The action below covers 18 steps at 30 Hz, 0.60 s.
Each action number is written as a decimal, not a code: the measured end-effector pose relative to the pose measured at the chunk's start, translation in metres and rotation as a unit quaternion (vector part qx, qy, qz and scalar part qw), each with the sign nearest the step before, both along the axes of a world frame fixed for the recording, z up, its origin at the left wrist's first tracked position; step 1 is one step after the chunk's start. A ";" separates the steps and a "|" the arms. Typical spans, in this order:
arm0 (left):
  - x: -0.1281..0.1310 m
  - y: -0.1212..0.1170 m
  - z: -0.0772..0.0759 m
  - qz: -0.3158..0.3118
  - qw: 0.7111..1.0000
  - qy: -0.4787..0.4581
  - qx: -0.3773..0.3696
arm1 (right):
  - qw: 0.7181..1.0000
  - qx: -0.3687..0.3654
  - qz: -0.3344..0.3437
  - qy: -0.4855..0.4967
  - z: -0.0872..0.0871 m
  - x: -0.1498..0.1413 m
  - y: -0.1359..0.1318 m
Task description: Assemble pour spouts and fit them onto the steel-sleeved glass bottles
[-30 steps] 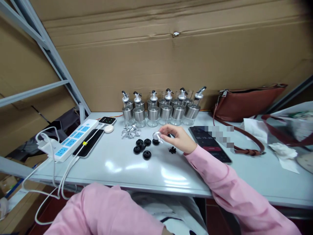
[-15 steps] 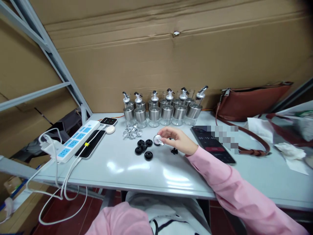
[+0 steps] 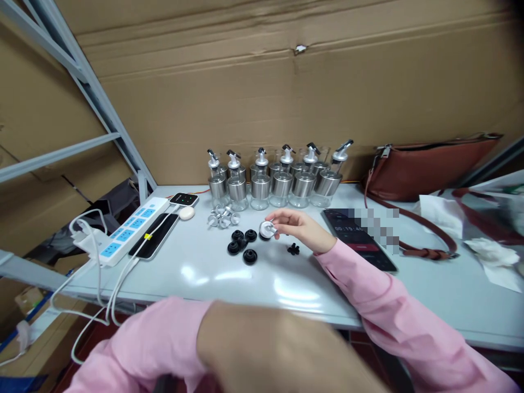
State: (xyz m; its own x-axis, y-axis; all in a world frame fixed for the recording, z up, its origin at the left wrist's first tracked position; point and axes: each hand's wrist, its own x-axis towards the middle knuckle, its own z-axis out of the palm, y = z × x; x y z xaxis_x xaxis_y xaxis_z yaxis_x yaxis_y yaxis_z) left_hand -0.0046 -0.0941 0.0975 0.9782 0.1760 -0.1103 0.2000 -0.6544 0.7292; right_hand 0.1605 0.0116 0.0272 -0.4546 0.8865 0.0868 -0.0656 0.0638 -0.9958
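Note:
My right hand pinches a silver pourer cap low over the table, with a dark rim showing beneath it. To its left lie several black round stoppers. Behind those is a cluster of silver pourer caps. A few small black pieces rest below my right wrist. My left hand is a large blur close to the camera at the bottom; its fingers cannot be made out.
Glass bottles with steel bands stand along the cardboard wall, the front ones topped with pourers. On the right are a phone, a brown bag and crumpled tissue. A power strip with cables and another phone lie left.
My left arm has risen into view at the bottom, its hand smeared by motion. My right hand still holds the silver cap in nearly the same place; the camera view has shifted slightly.

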 end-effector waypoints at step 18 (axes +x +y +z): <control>-0.022 0.109 -0.093 0.206 0.775 -0.291 0.522 | 0.977 -0.203 0.063 0.031 0.013 0.016 -0.002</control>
